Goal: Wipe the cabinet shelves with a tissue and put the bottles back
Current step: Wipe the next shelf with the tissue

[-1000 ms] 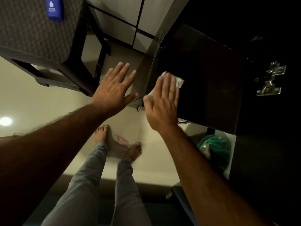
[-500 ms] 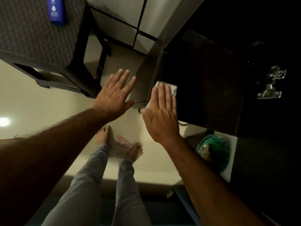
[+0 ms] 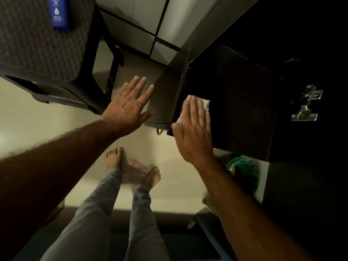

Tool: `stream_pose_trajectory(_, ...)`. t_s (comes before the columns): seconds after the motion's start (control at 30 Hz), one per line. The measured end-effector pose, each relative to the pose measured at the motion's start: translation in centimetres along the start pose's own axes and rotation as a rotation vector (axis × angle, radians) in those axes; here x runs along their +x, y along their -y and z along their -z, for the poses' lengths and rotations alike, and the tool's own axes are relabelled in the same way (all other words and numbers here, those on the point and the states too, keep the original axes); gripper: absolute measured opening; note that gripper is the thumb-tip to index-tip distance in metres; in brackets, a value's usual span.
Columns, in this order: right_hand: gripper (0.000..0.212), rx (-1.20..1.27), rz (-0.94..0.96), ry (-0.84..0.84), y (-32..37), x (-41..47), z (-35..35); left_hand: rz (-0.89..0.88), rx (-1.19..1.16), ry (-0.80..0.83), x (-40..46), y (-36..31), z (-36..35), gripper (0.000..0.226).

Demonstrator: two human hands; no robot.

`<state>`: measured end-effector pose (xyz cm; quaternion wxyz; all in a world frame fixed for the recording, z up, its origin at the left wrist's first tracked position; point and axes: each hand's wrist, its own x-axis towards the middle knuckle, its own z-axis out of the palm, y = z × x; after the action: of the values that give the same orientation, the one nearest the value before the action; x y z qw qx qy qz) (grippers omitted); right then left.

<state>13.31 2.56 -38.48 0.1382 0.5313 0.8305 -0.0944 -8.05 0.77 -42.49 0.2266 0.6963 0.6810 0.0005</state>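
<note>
Far left there's one blue bottle (image 3: 59, 13) lying on a dark woven stool (image 3: 37, 44), well apart from the cabinet. The left hand (image 3: 126, 108) is spread flat, holding nothing, against the cabinet's side panel (image 3: 165, 95). The right hand (image 3: 194, 130) has straight fingers pressing one white tissue (image 3: 204, 104) onto the dark shelf (image 3: 243, 102), with one metal hinge (image 3: 306, 105) and a green bag (image 3: 243, 171) further right.
</note>
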Motion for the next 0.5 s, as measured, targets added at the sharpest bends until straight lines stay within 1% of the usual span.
stream_pose_trajectory(0.07,0.072,0.005,-0.125,-0.036,-0.1,2.5,0.6,-0.006,0.004,-0.006,0.3,0.2,0.2,0.073)
stream_pose_trajectory(0.13,0.074,0.019,-0.187,-0.068,1.5,5.1,1.0,-0.008,-0.007,-0.001,0.4,0.3,0.2,0.073)
stream_pose_trajectory(0.17,0.075,0.02,-0.174,-0.077,2.4,5.6,1.0,-0.005,-0.016,0.005,0.4,0.3,0.3,0.073)
stream_pose_trajectory(0.23,0.073,-0.003,-0.09,-0.094,3.0,4.3,0.9,0.005,-0.031,0.022,0.4,0.4,0.4,0.072)
stream_pose_trajectory(0.3,0.07,-0.021,-0.023,-0.054,1.7,1.7,0.8,0.017,-0.029,0.032,0.4,0.5,0.6,0.072)
stream_pose_trajectory(0.4,0.07,0.003,-0.111,-0.008,-0.5,2.1,1.1,0.009,-0.033,0.022,0.6,0.4,0.8,0.072)
stream_pose_trajectory(0.47,0.071,0.036,-0.156,-0.016,0.7,4.8,1.7,0.008,-0.046,0.016,0.7,0.3,0.9,0.072)
stream_pose_trajectory(0.5,0.072,0.051,-0.147,-0.02,1.8,5.9,1.8,0.014,-0.052,0.009,0.7,0.4,0.9,0.072)
